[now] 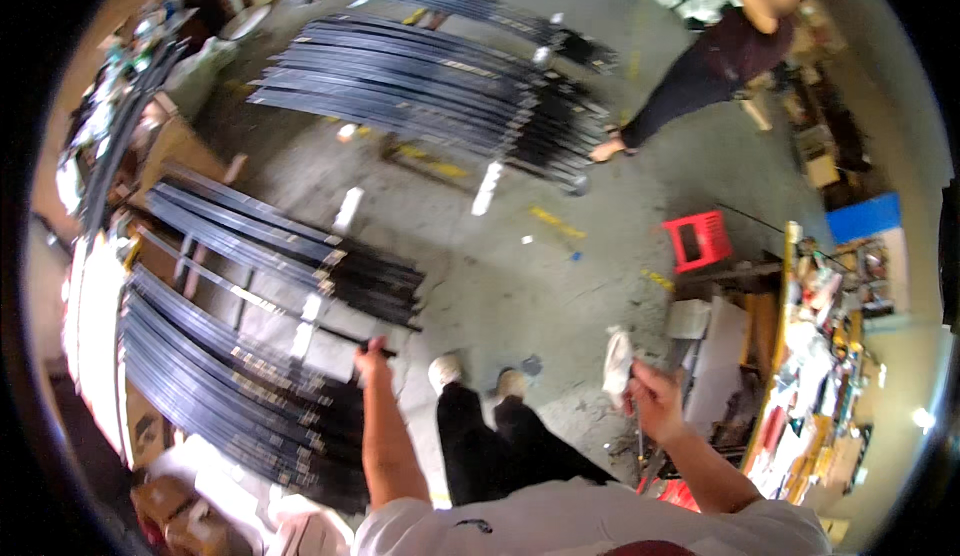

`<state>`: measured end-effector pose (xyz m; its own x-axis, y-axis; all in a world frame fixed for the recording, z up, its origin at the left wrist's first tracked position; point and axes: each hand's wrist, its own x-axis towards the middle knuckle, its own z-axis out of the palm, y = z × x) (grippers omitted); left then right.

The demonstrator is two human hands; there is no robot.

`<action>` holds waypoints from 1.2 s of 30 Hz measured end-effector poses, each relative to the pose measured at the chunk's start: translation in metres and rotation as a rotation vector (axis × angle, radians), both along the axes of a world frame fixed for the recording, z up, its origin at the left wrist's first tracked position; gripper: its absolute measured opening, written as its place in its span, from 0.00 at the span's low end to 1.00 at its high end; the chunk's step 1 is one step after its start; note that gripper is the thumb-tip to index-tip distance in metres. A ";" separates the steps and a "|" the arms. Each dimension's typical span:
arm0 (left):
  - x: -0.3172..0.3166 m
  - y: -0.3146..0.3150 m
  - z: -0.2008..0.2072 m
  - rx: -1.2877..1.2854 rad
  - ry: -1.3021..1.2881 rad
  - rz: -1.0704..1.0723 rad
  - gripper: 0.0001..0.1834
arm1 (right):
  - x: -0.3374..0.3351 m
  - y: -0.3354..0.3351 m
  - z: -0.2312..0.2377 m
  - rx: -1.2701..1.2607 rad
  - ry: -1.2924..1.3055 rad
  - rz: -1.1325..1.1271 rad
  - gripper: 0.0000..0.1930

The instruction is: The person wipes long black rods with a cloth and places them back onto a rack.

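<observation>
"Fingers (377, 343) of the left hand (371, 358), closed?"

"Curled around one dark bar's end (350, 338), that arm stretched nearly straight. The right hand (655, 401) grips a white crumpled thing (618, 366), cloth or glove, I can't tell; its forearm slants inward."

"What crowds the bar?"

"Stacks on both sides: a near stack (230, 386) and a middle stack (270, 241). Off right, a red stool (711, 240)."

"Beyond?"

"A far stack (410, 86), blurred, and a person (715, 56) standing past its right end."
</observation>
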<state>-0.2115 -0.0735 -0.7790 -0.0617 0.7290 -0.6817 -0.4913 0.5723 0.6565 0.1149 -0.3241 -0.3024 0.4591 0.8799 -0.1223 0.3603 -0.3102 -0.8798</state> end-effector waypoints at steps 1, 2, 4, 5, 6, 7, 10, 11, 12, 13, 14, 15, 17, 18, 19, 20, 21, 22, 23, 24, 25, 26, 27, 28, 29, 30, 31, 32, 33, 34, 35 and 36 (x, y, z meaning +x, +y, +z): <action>0.008 -0.010 0.024 0.003 -0.075 0.035 0.07 | 0.001 0.004 -0.003 0.006 -0.003 -0.004 0.20; 0.018 -0.020 0.057 0.086 -0.027 0.035 0.07 | -0.001 0.009 -0.004 0.039 0.046 0.002 0.18; 0.038 -0.034 0.143 0.161 -0.001 0.038 0.07 | -0.005 0.019 0.001 0.113 0.122 0.012 0.15; 0.046 -0.040 0.197 0.148 -0.018 0.041 0.07 | -0.005 0.025 0.008 0.115 0.138 0.045 0.16; 0.050 -0.045 0.237 0.196 -0.098 0.080 0.07 | -0.007 0.032 0.014 0.115 0.157 0.081 0.17; 0.052 -0.052 0.276 0.255 -0.174 0.126 0.07 | -0.007 0.033 0.021 0.124 0.178 0.130 0.18; 0.062 -0.054 0.387 0.476 -0.313 0.145 0.12 | -0.009 0.040 0.038 0.199 0.303 0.175 0.19; 0.064 -0.048 0.414 0.516 -0.312 0.128 0.14 | -0.012 0.042 0.045 0.206 0.350 0.195 0.18; 0.069 -0.040 0.445 0.568 -0.315 0.140 0.12 | -0.014 0.046 0.048 0.229 0.362 0.233 0.18; 0.073 -0.037 0.479 0.593 -0.307 0.159 0.11 | -0.017 0.049 0.051 0.249 0.370 0.275 0.17; 0.076 -0.032 0.506 0.649 -0.416 0.149 0.11 | -0.021 0.049 0.054 0.270 0.373 0.315 0.16; 0.079 -0.028 0.527 0.658 -0.431 0.160 0.11 | -0.027 0.046 0.058 0.280 0.382 0.332 0.16; 0.092 -0.028 0.566 0.751 -0.545 0.123 0.10 | -0.036 0.049 0.067 0.325 0.389 0.367 0.15; 0.100 -0.031 0.579 0.768 -0.515 0.114 0.10 | -0.038 0.047 0.070 0.323 0.417 0.389 0.14; 0.107 -0.033 0.593 0.783 -0.484 0.103 0.09 | -0.041 0.046 0.075 0.346 0.399 0.413 0.14; 0.116 -0.037 0.603 0.778 -0.471 0.097 0.09 | -0.042 0.044 0.080 0.362 0.382 0.429 0.15; 0.124 -0.041 0.613 0.774 -0.460 0.089 0.09 | -0.043 0.041 0.083 0.380 0.364 0.443 0.15; 0.130 -0.046 0.621 0.781 -0.443 0.069 0.08 | -0.044 0.039 0.086 0.407 0.357 0.452 0.15; 0.136 -0.052 0.628 0.807 -0.456 0.041 0.08 | -0.044 0.037 0.086 0.432 0.352 0.458 0.15; 0.144 -0.059 0.637 0.797 -0.466 0.054 0.08 | -0.044 0.033 0.086 0.449 0.345 0.458 0.15; 0.150 -0.066 0.645 0.787 -0.477 0.065 0.07 | -0.044 0.031 0.088 0.456 0.348 0.460 0.15; 0.155 -0.071 0.649 0.787 -0.455 0.047 0.08 | -0.043 0.028 0.090 0.460 0.347 0.459 0.15; 0.159 -0.075 0.652 0.786 -0.434 0.029 0.08 | -0.042 0.026 0.092 0.464 0.345 0.459 0.15; 0.162 -0.079 0.655 0.786 -0.411 0.011 0.08 | -0.042 0.024 0.093 0.469 0.342 0.454 0.15; 0.166 -0.084 0.657 0.788 -0.387 0.001 0.08 | -0.042 0.022 0.094 0.472 0.335 0.449 0.15; 0.169 -0.088 0.659 0.790 -0.362 -0.009 0.09 | -0.042 0.020 0.095 0.475 0.328 0.445 0.15; 0.171 -0.092 0.659 0.793 -0.337 -0.019 0.09 | -0.041 0.020 0.097 0.481 0.324 0.436 0.15; 0.173 -0.096 0.658 0.810 -0.350 -0.042 0.09 | -0.039 0.021 0.099 0.483 0.317 0.428 0.15; 0.174 -0.099 0.657 0.809 -0.356 -0.049 0.09 | -0.038 0.021 0.099 0.484 0.311 0.420 0.15; 0.175 -0.102 0.658 0.808 -0.361 -0.057 0.09 | -0.037 0.020 0.098 0.490 0.301 0.424 0.16; 0.175 -0.104 0.658 0.809 -0.369 -0.062 0.09 | -0.037 0.019 0.096 0.496 0.289 0.430 0.16; 0.173 -0.105 0.657 0.823 -0.385 -0.070 0.08 | -0.036 0.018 0.095 0.501 0.277 0.436 0.16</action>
<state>-0.0382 -0.1781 -0.1215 0.1255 0.9879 0.0914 -0.7429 0.0325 0.6686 0.0786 -0.3059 -0.2073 0.0642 0.9569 0.2832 0.1025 0.2760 -0.9557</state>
